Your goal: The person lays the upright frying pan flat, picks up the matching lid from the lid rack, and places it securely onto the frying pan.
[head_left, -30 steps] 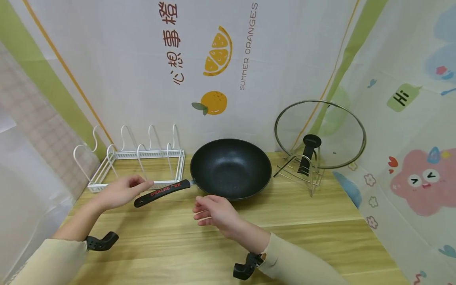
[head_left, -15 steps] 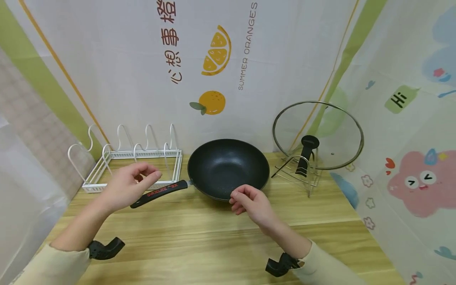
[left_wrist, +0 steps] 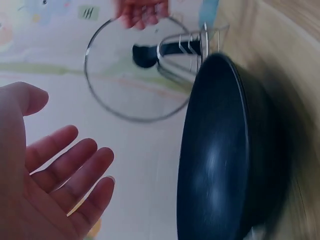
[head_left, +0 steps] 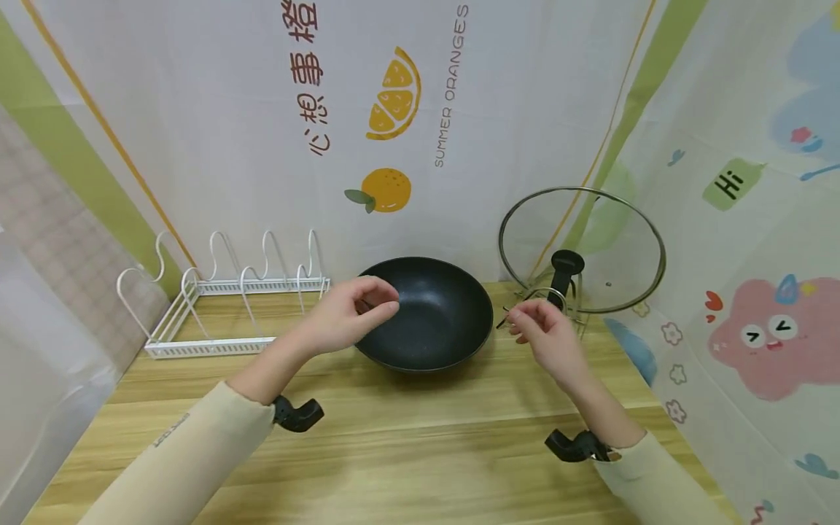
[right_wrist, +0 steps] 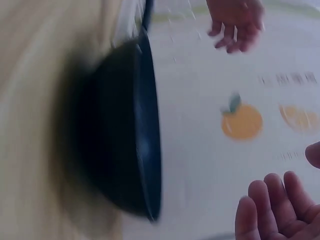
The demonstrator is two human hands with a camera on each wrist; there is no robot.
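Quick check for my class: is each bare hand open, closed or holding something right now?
Left hand: open, holding nothing, near the round black wok.
Right hand: open, holding nothing, in front of the round clear glass lid.

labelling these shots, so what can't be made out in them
Pan handle: head view, behind left hand and forearm; right wrist view, cut off by top edge.
Pan: left wrist view, cut off by bottom edge.
Lid stand: head view, partly behind right hand.
Sleeve print: head view, too small to read.
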